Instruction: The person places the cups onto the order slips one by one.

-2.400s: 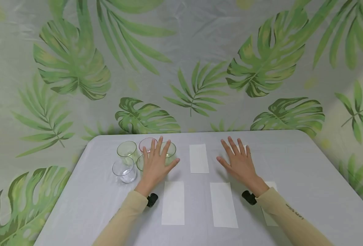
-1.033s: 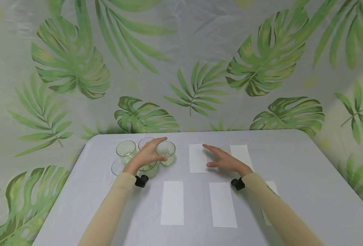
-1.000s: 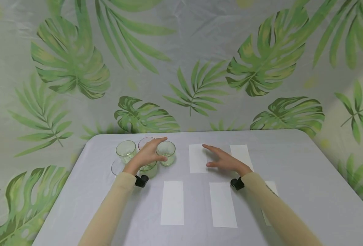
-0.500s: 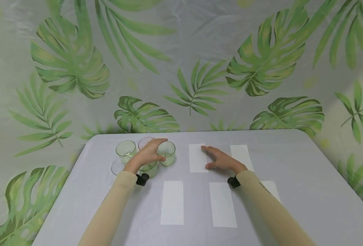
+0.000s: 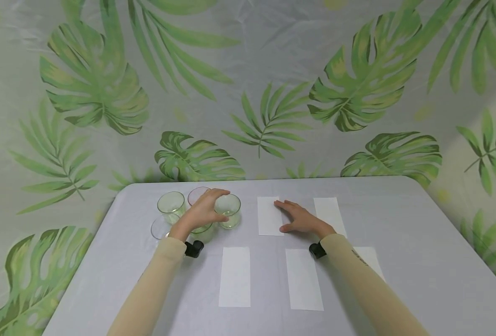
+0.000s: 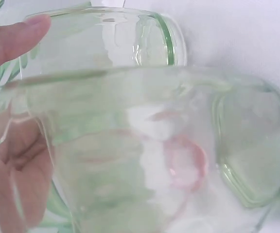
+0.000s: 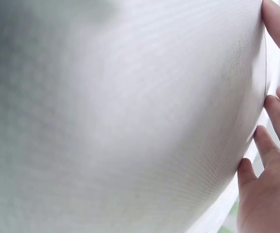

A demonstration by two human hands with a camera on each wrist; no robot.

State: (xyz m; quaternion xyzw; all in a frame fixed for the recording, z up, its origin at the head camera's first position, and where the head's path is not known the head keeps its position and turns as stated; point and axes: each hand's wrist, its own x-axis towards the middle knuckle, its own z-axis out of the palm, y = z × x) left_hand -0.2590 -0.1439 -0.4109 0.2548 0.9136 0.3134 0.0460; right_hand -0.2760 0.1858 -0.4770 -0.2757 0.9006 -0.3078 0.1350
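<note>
My left hand [image 5: 201, 211] holds a clear green-tinted glass [image 5: 231, 215], thumb on its near side and fingers behind the rim. In the left wrist view the thumb [image 6: 26, 36] lies at that glass's rim, while another green-tinted glass [image 6: 106, 160] fills the foreground. My right hand [image 5: 300, 219] holds nothing. Its thumb and fingers are spread apart beside a white paper card [image 5: 268, 217], overlapping the card's right edge. The right wrist view has its fingertips [image 7: 247, 170] right at the white surface.
Around the left hand stand a green-rimmed glass [image 5: 171, 204], a pink-rimmed glass [image 5: 195, 193], a clear glass [image 5: 159, 228] and a partly hidden green-tinted glass [image 5: 201, 229]. More white cards lie at front left [image 5: 235, 277], front middle [image 5: 304, 280] and back right [image 5: 329, 212]; another is partly under the right sleeve.
Both hands have turned from flat and spread to thumb-and-fingers facing inward. The left has taken hold of the green-tinted glass, which has shifted slightly. The right has come down and left to the card.
</note>
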